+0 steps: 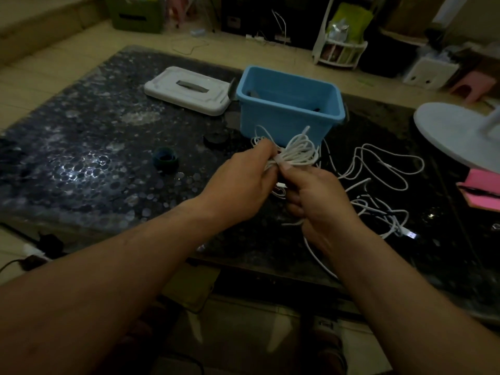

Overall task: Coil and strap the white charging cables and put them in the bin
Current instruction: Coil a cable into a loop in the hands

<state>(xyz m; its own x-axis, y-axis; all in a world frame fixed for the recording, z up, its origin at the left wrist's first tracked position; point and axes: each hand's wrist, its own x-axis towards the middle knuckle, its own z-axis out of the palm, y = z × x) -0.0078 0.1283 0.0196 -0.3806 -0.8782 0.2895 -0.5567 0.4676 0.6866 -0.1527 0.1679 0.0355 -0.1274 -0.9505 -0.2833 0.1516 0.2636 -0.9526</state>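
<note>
Grey lid (186,90) sits off left, so the bin's open & ready. Small dark roll (165,158), maybe straps, waits nr the left hand (240,182), which grips the coiled white cable (297,152) at its waist, just in front of the blue plastic bin (286,104). Right hand (316,201) pinches the same spot, prob. to cinch it. Thin, limp loose cables (378,169) sprawl on the glossy table (446,212).

Glossy speckled stone-like table (89,147) — smooth blue plastic bin (286,115), matt grey lid (186,90), probably plastic

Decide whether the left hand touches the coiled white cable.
Touching. The head view shows the left hand gripping the coiled white cable.
</note>
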